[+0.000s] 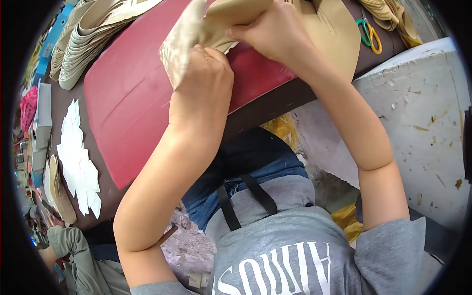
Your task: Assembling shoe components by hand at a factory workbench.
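Beige, soft sheet material w/ a patterned, lace-like underside [196, 29] is held up over the red mat [132, 98] that covers the dark bench [275, 105], near its front edge. Left hand [204, 81] grips the piece's lower-left edge, fingers curled tight and clamped on it, thumb side hidden from view. Right hand [268, 34] pinches the upper-right part, fingers together on the fold. Both hands are close together, almost touching, w/ the piece bent between them.

Step in hand, by my read: folding or peeling apart the layers of this cut piece, hands working opp. edges. Next move prob. calls for a firm pinch w/ one hand while the other pulls or turns the edge evenly, so the thin layer doesn't tear or crease.

Around: stacks of tan cut pieces [83, 39] at far left of bench, white paper-like cutouts [78, 162] on left side, scissors w/ green and orange handles [368, 35] top right, well apart from both hands.
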Action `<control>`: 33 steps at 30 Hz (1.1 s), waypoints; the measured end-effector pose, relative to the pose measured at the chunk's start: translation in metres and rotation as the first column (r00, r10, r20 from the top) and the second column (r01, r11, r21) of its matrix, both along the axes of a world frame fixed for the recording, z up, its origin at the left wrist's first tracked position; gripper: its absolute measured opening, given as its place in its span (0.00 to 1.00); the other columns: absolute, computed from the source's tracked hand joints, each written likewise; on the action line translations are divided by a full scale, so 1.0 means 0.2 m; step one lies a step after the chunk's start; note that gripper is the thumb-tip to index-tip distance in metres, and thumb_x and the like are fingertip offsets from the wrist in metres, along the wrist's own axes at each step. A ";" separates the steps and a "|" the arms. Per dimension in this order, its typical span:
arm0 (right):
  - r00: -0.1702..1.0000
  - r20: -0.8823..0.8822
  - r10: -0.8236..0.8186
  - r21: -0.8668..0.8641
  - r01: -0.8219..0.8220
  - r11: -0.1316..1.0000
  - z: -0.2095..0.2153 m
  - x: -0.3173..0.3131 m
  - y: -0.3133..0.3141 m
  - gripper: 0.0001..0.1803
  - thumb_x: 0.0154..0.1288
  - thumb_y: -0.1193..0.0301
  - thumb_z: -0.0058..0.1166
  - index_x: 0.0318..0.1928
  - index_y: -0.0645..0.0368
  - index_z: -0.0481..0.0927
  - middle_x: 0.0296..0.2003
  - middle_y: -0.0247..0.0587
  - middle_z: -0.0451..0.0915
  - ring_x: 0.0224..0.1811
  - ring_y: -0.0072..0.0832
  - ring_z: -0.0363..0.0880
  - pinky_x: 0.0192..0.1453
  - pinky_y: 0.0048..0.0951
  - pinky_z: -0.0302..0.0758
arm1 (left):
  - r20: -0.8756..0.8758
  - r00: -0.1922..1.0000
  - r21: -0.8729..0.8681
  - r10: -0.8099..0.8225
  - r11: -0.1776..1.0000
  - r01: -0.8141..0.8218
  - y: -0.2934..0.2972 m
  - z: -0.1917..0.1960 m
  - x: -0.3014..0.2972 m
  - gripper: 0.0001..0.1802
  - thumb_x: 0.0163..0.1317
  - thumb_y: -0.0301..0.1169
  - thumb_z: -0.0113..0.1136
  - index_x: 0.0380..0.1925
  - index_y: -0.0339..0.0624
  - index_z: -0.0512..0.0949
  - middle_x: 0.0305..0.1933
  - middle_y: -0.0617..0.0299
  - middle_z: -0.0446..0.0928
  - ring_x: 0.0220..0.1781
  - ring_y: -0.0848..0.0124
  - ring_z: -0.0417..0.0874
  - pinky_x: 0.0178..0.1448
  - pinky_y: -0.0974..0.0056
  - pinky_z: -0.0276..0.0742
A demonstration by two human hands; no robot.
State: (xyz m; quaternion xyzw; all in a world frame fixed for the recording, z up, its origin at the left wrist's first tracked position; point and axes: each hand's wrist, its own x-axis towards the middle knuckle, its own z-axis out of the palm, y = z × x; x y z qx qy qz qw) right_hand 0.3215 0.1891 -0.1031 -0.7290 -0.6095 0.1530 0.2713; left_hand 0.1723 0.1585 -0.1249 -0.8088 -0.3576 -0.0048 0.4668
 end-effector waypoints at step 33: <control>0.984 0.173 0.029 0.361 -0.091 0.928 -0.04 0.09 0.03 0.13 0.48 0.69 0.61 0.24 0.71 0.80 0.20 0.50 0.80 0.21 0.41 0.77 0.30 0.37 0.76 | 0.398 0.913 -0.302 -0.092 0.927 0.225 0.14 0.14 0.19 0.07 0.53 0.23 0.54 0.31 0.37 0.79 0.29 0.53 0.80 0.25 0.61 0.80 0.32 0.60 0.76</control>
